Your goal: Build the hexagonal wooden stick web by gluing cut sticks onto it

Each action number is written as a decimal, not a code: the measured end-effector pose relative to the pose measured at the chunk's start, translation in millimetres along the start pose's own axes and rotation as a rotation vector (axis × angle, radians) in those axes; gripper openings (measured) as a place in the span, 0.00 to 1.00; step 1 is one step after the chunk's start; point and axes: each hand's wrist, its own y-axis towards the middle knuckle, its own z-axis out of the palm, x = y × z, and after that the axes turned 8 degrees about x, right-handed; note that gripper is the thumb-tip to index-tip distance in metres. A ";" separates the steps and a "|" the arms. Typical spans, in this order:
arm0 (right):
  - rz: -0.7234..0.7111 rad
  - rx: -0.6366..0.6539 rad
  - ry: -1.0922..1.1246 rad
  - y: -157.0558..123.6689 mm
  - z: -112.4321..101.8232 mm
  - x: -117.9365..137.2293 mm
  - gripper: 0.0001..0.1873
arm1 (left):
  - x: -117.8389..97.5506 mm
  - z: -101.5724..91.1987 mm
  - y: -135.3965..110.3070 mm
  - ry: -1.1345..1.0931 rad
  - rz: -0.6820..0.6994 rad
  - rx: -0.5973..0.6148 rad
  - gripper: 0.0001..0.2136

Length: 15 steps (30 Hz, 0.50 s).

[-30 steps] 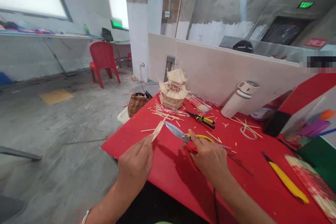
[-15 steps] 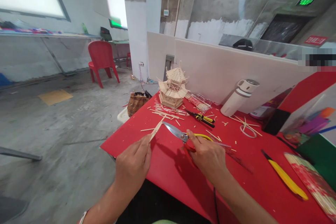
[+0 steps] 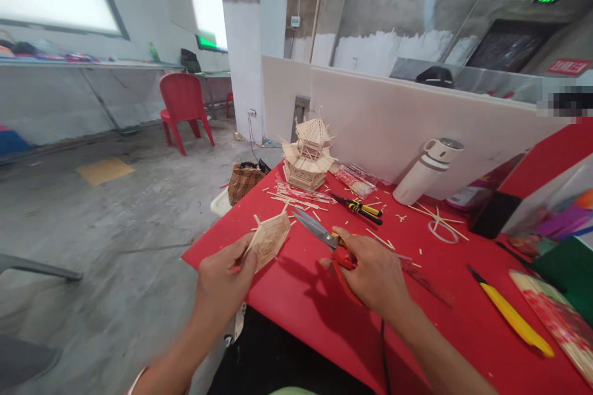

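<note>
A flat panel made of thin wooden sticks (image 3: 269, 237) is pinched by my left hand (image 3: 227, 278), its broad face tilted up towards me and a few stick ends jutting past its edge. My right hand (image 3: 370, 265) grips scissors (image 3: 317, 228) with red and yellow handles. Their metal blades point up and left, just right of the panel's far corner, and look nearly closed. Beyond both hands stands a small pagoda model (image 3: 308, 157) built from the same pale sticks. Loose sticks (image 3: 296, 199) lie in front of it.
On the red table (image 3: 306, 321) lie black-and-yellow pliers (image 3: 359, 207), a yellow utility knife (image 3: 514, 318) and a packet of sticks (image 3: 556, 315). A white thermos (image 3: 428, 170) stands by the white partition (image 3: 370, 117). A checked bag (image 3: 245, 182) sits past the table's left edge.
My left hand has turned the stick panel from edge-on to show its broad face. The scissors stay close by in my right hand, and the whole view has shifted slightly.
</note>
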 end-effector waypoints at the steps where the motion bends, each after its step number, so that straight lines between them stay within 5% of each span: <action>1: 0.007 -0.001 0.027 0.2 -0.5 -0.4 0.30 | 0.2 -3.7 2.6 -0.061 -0.051 0.034 0.13; 9: 0.149 0.067 0.681 8.6 -0.4 -1.1 0.23 | 9.7 -20.7 17.0 -0.809 -0.361 0.235 0.17; 15: 0.142 0.016 0.772 19.5 0.4 1.9 0.27 | 12.1 -17.7 15.4 -0.944 -0.411 0.232 0.17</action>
